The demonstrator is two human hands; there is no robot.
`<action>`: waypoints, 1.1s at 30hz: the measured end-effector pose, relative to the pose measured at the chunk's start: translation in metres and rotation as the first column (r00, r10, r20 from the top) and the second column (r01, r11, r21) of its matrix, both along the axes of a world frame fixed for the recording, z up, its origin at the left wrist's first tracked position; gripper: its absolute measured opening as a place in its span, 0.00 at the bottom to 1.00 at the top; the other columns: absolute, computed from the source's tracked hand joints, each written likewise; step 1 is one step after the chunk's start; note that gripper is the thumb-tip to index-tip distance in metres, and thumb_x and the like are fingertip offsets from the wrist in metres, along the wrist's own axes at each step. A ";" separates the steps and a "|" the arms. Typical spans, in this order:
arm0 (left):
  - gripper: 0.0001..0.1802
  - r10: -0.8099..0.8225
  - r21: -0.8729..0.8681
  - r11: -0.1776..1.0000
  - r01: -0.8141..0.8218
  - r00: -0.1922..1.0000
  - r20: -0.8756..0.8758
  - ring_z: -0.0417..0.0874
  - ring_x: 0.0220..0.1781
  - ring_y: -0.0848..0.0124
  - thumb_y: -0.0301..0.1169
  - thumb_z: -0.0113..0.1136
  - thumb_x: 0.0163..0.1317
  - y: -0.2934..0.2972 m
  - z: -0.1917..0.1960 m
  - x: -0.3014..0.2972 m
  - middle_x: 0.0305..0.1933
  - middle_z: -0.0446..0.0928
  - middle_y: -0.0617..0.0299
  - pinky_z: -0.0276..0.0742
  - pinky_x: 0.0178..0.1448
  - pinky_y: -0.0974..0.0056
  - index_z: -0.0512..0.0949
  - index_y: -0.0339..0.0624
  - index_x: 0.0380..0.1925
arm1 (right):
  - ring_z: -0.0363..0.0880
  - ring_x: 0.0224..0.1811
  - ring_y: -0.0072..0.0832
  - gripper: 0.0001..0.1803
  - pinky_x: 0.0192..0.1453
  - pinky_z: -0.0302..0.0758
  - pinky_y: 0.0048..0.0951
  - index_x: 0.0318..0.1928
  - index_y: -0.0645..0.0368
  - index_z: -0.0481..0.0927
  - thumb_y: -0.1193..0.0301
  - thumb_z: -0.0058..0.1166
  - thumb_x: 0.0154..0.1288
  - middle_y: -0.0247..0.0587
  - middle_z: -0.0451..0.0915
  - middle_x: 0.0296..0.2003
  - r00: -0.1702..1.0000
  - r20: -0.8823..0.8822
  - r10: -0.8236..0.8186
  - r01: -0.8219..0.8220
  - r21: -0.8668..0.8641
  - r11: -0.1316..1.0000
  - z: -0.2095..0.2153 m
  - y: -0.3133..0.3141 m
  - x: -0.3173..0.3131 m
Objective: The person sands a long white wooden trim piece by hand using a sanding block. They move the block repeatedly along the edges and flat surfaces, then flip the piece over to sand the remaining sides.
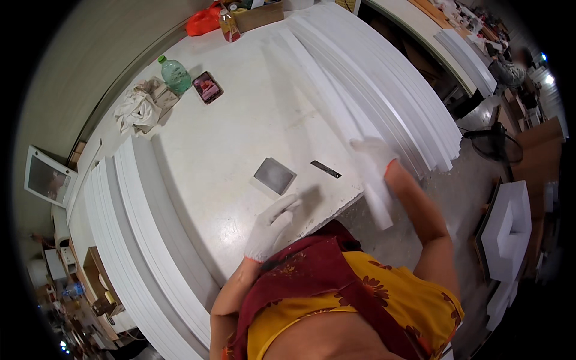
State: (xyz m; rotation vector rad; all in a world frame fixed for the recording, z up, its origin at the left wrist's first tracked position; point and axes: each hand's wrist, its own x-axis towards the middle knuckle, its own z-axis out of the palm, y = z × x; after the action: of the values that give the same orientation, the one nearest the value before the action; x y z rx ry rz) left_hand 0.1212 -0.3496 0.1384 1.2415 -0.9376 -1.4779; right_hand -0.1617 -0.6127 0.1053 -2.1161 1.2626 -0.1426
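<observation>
My left hand, in a white knitted glove, hovers at the near edge of the white table. Its fingers are stretched out, with nothing in them. Just beyond it lies a grey square pad, like a sanding sponge. To the right of the pad is a short dark flat strip with marks along it, perhaps a small ruler. My right hand, also gloved and slightly blurred, is closed around a long white strip. One end of that strip juts past the table's near edge.
Long white boards are stacked at the right and left. Farther back lie a phone, a green bottle, a crumpled cloth and a bottle of amber liquid. A black fan stands on the floor at right.
</observation>
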 end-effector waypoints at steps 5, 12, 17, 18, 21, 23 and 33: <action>0.37 0.145 0.178 0.984 -0.021 0.676 -0.723 0.81 0.59 0.54 0.44 0.52 0.74 0.000 0.008 -0.023 0.58 0.78 0.41 0.77 0.65 0.55 0.55 0.35 0.75 | 0.82 0.39 0.39 0.21 0.47 0.78 0.38 0.49 0.63 0.78 0.57 0.49 0.71 0.53 0.83 0.36 0.972 0.223 0.070 -0.076 0.017 0.997 0.017 0.079 0.131; 0.40 0.423 0.306 0.896 -0.322 0.830 -0.364 0.78 0.26 0.69 0.33 0.57 0.59 0.042 0.041 0.016 0.40 0.77 0.50 0.75 0.27 0.68 0.60 0.35 0.72 | 0.78 0.50 0.45 0.17 0.55 0.74 0.38 0.50 0.56 0.76 0.58 0.50 0.72 0.53 0.79 0.44 0.611 0.571 -0.548 -0.092 0.738 0.668 -0.018 0.124 0.218; 0.43 0.490 0.311 0.867 -0.389 0.778 -0.393 0.77 0.23 0.66 0.30 0.59 0.51 0.106 0.028 0.034 0.40 0.77 0.49 0.75 0.24 0.65 0.61 0.32 0.70 | 0.63 0.69 0.42 0.26 0.71 0.60 0.49 0.59 0.49 0.79 0.52 0.57 0.64 0.42 0.73 0.63 0.942 0.143 0.303 -0.214 -0.439 0.873 -0.035 0.153 0.209; 0.41 0.530 0.366 0.843 -0.393 0.719 -0.450 0.77 0.23 0.67 0.30 0.59 0.51 0.126 0.012 0.036 0.40 0.77 0.49 0.75 0.25 0.65 0.63 0.32 0.69 | 0.61 0.70 0.42 0.27 0.71 0.59 0.50 0.60 0.48 0.79 0.52 0.57 0.64 0.40 0.71 0.65 0.939 0.019 0.345 -0.297 -0.465 0.834 -0.032 0.148 0.205; 0.36 0.586 0.422 0.806 -0.414 0.658 -0.473 0.79 0.26 0.68 0.32 0.60 0.51 0.158 0.001 0.024 0.39 0.77 0.48 0.78 0.29 0.66 0.68 0.30 0.62 | 0.58 0.73 0.44 0.24 0.70 0.60 0.51 0.59 0.43 0.81 0.53 0.56 0.65 0.38 0.68 0.68 0.899 -0.177 0.401 -0.433 -0.494 0.754 -0.044 0.129 0.196; 0.34 0.566 0.403 0.822 -0.402 0.652 -0.505 0.82 0.31 0.67 0.35 0.59 0.53 0.181 -0.017 0.025 0.43 0.79 0.47 0.81 0.36 0.66 0.69 0.28 0.60 | 0.57 0.73 0.47 0.22 0.69 0.61 0.53 0.59 0.42 0.81 0.55 0.55 0.66 0.41 0.66 0.69 0.909 -0.127 0.397 -0.395 -0.571 0.720 -0.074 0.105 0.199; 0.29 0.798 0.690 0.569 -0.447 0.501 -0.335 0.84 0.45 0.60 0.46 0.54 0.67 0.217 -0.057 0.010 0.47 0.82 0.45 0.84 0.51 0.58 0.75 0.29 0.55 | 0.71 0.65 0.47 0.19 0.63 0.72 0.47 0.56 0.43 0.84 0.62 0.57 0.64 0.41 0.74 0.64 0.959 -0.112 0.261 -0.268 -0.661 0.700 -0.044 -0.030 0.123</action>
State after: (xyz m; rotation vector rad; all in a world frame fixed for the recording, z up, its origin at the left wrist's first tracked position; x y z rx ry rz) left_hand 0.1311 -0.1325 0.0810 1.1413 0.4498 -1.3549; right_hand -0.0389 -0.6425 0.0614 -2.9005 0.9655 -0.5350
